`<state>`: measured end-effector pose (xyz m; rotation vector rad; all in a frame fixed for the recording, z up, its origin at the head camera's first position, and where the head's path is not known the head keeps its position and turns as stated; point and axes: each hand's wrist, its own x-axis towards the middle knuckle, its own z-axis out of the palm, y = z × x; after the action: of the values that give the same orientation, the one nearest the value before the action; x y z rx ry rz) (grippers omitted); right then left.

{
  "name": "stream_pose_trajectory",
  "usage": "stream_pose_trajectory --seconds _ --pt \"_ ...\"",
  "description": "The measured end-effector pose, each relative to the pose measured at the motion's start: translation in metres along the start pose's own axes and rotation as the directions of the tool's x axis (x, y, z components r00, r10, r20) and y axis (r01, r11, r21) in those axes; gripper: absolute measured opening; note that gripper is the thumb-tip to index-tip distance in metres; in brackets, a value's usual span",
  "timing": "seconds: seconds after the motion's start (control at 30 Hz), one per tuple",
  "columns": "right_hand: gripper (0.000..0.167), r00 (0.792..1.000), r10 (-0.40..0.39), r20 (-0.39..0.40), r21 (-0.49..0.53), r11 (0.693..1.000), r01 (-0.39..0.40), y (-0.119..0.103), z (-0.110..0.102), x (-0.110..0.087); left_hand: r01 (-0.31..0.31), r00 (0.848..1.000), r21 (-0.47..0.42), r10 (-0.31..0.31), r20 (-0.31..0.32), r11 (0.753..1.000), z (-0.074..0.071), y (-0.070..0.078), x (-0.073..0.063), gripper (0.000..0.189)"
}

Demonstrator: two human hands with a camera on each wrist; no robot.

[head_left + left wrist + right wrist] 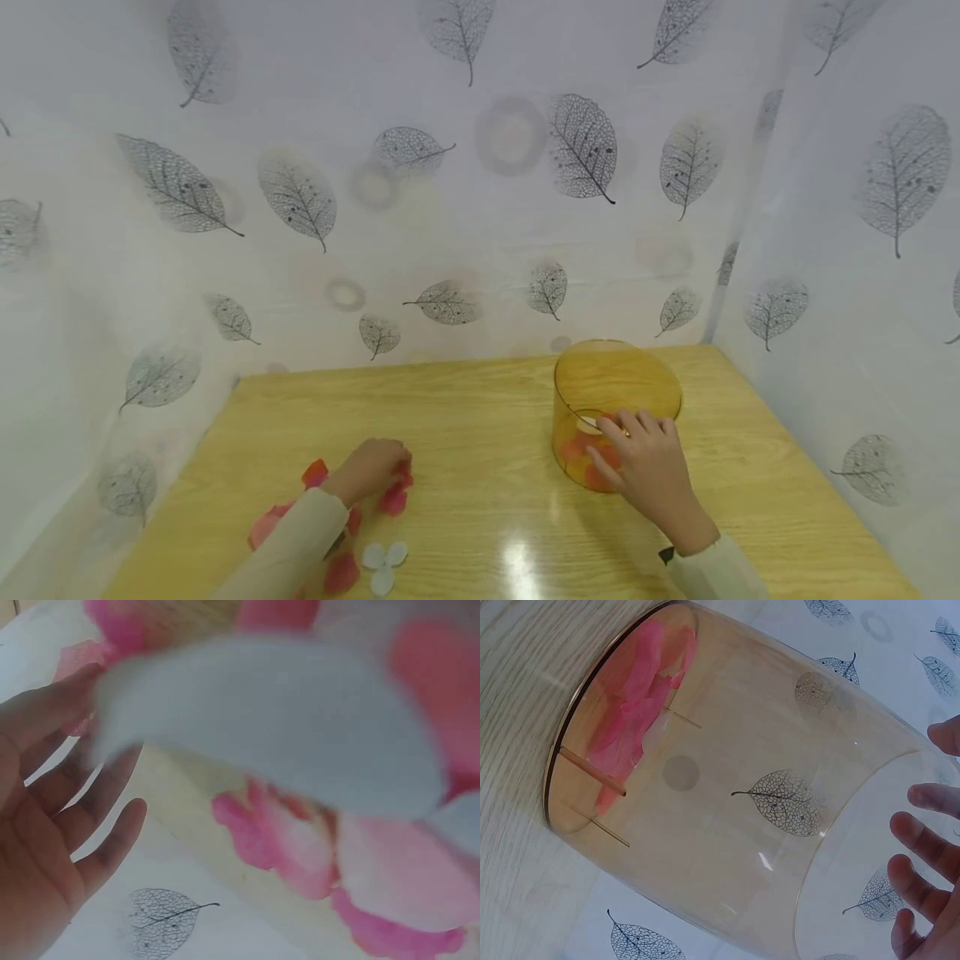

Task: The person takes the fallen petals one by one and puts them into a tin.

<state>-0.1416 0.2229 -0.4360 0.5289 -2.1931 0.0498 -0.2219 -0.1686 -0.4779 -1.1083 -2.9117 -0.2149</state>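
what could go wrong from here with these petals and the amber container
The right hand is close to the see-through amber container, so a bump might tip it and spill the pink petals inside. The left sleeve passes among loose petals and could drag some along. The left hand might scatter the pink petals beside it.

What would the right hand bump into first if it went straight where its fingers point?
The right hand would probably meet the see-through yellow container first; how close it is, or whether it would slip inside, I can't tell.
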Motion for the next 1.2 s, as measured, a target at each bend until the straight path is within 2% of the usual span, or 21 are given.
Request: stream_pose_trajectory --seconds 0.13,0.2,0.23,0.3,0.43,0.47,0.57,0.67,0.8,0.9,0.97,1.03,1.2 --pt "0.053 1.000 0.003 0.006 0.000 1.000 -0.003 0.000 0.000 0.000 0.011 1.000 -0.037 -0.012 -0.029 0.999 -0.011 0.005 0.010 0.020" --pt "0.054 1.000 0.005 0.010 0.000 1.000 -0.005 0.000 0.000 0.000 -0.001 0.998 -0.045 -0.002 -0.066 0.999 -0.018 0.012 0.019 0.021" --pt "0.055 1.000 0.007 0.010 -0.001 1.000 -0.007 0.000 0.000 0.000 -0.032 0.994 -0.036 0.028 -0.108 0.999 -0.022 0.015 0.025 0.021" --pt "0.055 1.000 0.008 0.012 -0.002 1.000 -0.008 0.000 -0.001 0.000 -0.054 0.986 -0.028 0.049 -0.158 0.998 -0.034 0.026 0.038 0.019" --pt "0.055 1.000 0.007 0.011 0.003 1.000 -0.007 0.000 -0.001 0.000 -0.109 0.963 0.003 0.106 -0.248 0.994 -0.056 0.051 0.065 0.016" --pt "0.055 1.000 0.007 0.011 0.005 1.000 -0.007 0.000 -0.002 0.000 -0.103 0.964 -0.003 0.099 -0.247 0.995 -0.062 0.059 0.072 0.015" --pt "0.055 1.000 0.006 0.008 0.015 1.000 -0.006 0.000 -0.001 0.000 -0.121 0.950 0.029 0.125 -0.285 0.992 -0.075 0.078 0.092 0.013" --pt "0.054 1.000 0.007 0.008 0.021 1.000 -0.007 0.000 0.000 0.000 -0.141 0.929 0.034 0.144 -0.340 0.989 -0.086 0.097 0.110 0.014" --pt "0.053 1.000 0.008 0.009 0.015 1.000 -0.008 0.000 0.001 0.000 -0.188 0.894 0.019 0.179 -0.411 0.982 -0.096 0.121 0.131 0.014" --pt "0.054 1.000 0.011 0.012 0.010 1.000 -0.012 0.000 0.000 0.000 -0.216 0.881 0.016 0.201 -0.428 0.976 -0.102 0.137 0.146 0.014" --pt "0.054 1.000 0.013 0.015 0.009 1.000 -0.013 0.000 0.000 0.000 -0.222 0.882 0.017 0.208 -0.423 0.975 -0.106 0.147 0.154 0.015" --pt "0.055 1.000 0.013 0.018 0.010 1.000 -0.013 0.000 0.000 0.000 -0.217 0.891 0.030 0.210 -0.403 0.976 -0.108 0.156 0.162 0.017" --pt "0.056 1.000 0.013 0.017 0.013 1.000 -0.013 0.000 -0.001 -0.001 -0.191 0.935 0.052 0.198 -0.294 0.980 -0.108 0.174 0.178 0.018"
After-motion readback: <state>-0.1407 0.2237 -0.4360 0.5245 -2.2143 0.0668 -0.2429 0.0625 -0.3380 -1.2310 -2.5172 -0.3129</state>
